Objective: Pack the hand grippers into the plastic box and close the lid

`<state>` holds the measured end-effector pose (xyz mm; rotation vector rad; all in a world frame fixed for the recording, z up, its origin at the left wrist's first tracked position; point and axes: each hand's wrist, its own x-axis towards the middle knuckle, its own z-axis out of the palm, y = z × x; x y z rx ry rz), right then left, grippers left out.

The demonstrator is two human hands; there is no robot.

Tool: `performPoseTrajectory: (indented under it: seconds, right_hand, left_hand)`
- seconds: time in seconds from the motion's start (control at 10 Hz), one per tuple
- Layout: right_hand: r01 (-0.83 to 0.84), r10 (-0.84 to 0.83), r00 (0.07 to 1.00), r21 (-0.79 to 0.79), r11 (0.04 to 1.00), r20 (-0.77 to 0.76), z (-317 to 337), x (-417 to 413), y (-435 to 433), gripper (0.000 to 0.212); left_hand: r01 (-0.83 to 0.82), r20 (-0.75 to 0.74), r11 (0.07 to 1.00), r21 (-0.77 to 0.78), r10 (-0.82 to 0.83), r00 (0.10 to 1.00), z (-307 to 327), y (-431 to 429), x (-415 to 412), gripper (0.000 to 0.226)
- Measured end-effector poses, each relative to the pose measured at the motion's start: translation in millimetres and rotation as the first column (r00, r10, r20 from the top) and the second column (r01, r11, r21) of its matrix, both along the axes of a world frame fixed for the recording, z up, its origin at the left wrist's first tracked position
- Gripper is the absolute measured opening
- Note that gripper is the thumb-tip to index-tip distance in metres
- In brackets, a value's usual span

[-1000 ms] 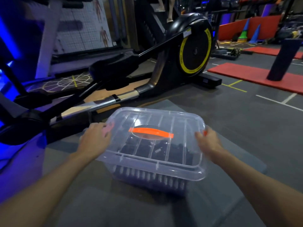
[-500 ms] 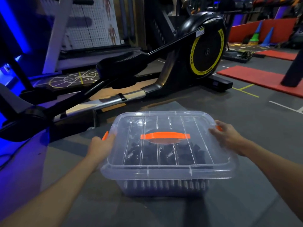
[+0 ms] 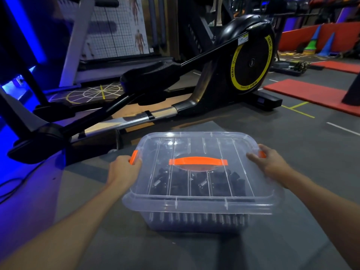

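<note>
A clear plastic box [image 3: 196, 221] stands on a grey floor mat with its clear ribbed lid [image 3: 241, 172] on top. The lid carries an orange handle [image 3: 197, 161]. Several black hand grippers [image 3: 196, 182] with metal springs fill the box and show through the lid and the front wall. My left hand [image 3: 122, 172] grips the orange clasp [image 3: 133, 157] on the box's left end. My right hand [image 3: 270, 162] holds the right end, its fingers over the orange right clasp [image 3: 262, 153].
A black elliptical trainer [image 3: 249, 61] with a yellow-ringed flywheel stretches across the floor just behind the box. Its steel rail [image 3: 128, 121] lies close to the box's far left corner. Red mats [image 3: 311, 94] and cones [image 3: 329, 43] lie to the right.
The box has swung round and now sits square to me. Both hands have shifted onto the orange end clasps, and the left clasp has come into full view.
</note>
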<state>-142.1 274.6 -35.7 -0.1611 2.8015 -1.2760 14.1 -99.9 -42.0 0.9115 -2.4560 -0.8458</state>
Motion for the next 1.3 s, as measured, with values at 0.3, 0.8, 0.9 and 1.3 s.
performPoseTrajectory:
  seconds: [0.3,0.8,0.9,1.3]
  right_hand:
    - [0.007,-0.011,0.999,0.082,0.997,0.046,7,48,-3,0.076]
    - [-0.196,0.198,0.977,-0.023,0.98,0.082,2,22,-83,0.081]
    - [-0.217,0.216,0.974,0.01,0.976,0.076,2,20,-88,0.08]
    - [-0.205,0.315,0.922,0.409,0.889,-0.225,39,-14,-170,0.039]
  left_hand:
    - [0.088,0.079,0.993,0.081,-0.094,0.992,6,7,15,0.028]
    - [-0.02,0.042,0.999,0.05,0.018,0.999,4,-45,58,0.045]
    - [0.015,0.022,0.994,0.109,-0.017,1.0,6,-50,59,0.042]
    - [-0.04,-0.007,0.985,0.168,0.042,0.999,24,-109,3,0.033]
